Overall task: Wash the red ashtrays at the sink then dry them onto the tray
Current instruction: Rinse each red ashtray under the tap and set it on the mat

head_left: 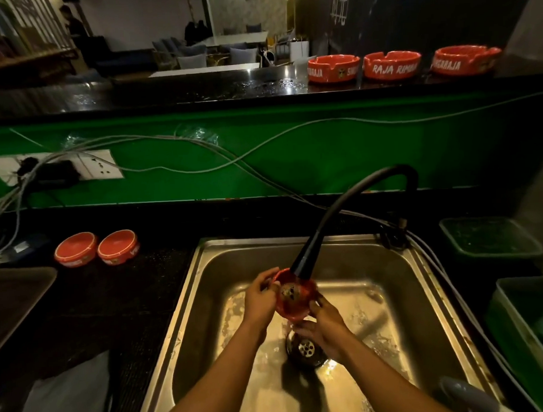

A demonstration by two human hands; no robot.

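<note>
Over the steel sink [401,281] I hold a red ashtray [294,295] under the black tap spout [304,266], tilted with its inside facing me. My left hand [260,299] grips its left rim. My right hand [325,325] holds it from below on the right, fingers curled round the edge. Water runs down toward the drain [306,349]. Two red ashtrays [76,249] [118,246] lie upside down on the dark counter to the left. Three more red ashtrays [333,68] [392,65] [466,59] stand on the raised bar top behind.
A dark tray [16,304] lies at the left edge, with a grey cloth [64,398] below it. Green bins [489,236] [527,328] stand right of the sink. Cables [199,146] and a socket plate [97,165] run along the green wall. A grey item [465,396] sits at the sink's near right corner.
</note>
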